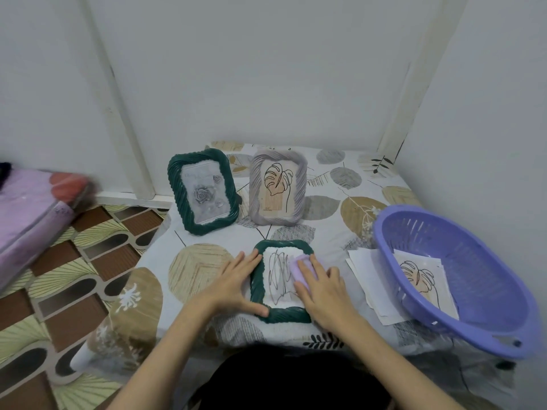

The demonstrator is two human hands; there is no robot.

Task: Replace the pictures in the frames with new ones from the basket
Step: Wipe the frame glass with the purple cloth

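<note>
A dark green frame [257, 284] lies flat on the table in front of me, showing a scribbled line drawing [278, 276]. My left hand [236, 284] rests flat on its left edge. My right hand [321, 288] presses a lilac cloth [297, 269] on the frame's right side. Behind stand a second green frame [202, 190] with a grey rose picture and a grey frame [276, 187] with a leaf drawing. At the right a purple basket [461, 324] holds leaf pictures [423, 278].
Loose white sheets [367, 279] lie between the flat frame and the basket. A pink bundle [26, 214] sits at the left over a patterned floor [74, 276]. White walls close in behind the leaf-print tablecloth [201, 261].
</note>
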